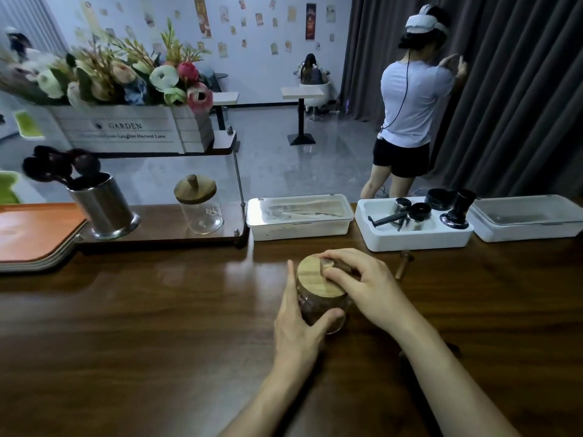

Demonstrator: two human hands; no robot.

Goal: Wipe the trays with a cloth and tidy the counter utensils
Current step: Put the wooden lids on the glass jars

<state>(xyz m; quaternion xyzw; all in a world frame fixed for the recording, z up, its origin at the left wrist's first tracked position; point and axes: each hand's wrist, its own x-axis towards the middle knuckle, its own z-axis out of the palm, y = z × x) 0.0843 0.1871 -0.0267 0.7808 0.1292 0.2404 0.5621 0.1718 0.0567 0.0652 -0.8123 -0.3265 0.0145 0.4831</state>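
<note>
Leftmost, a stack of orange trays lies at the edge of the dark wooden counter. Just beside it, on a low raised shelf, stand a metal cup holding dark-headed utensils and, further right, an empty jar closed by a wooden top. Above them sits a white flower box lettered GARDEN.

Next along the back of the counter comes a white lidded box. In front of it, near the middle of the counter, stands the filled jar, upright, with dark brown contents. The left hand grips its glass body, fingers curled round the far side and thumb round the near side. The right hand rests over the wooden lid, which sits on the jar, its curled fingers pinching the knob.

Behind the right hand, an open white tray holds metal cups and a black tamper. A second lidded box follows at the far right. Beyond the counter, a person in a white shirt stands facing a dark curtain, both hands on it.
</note>
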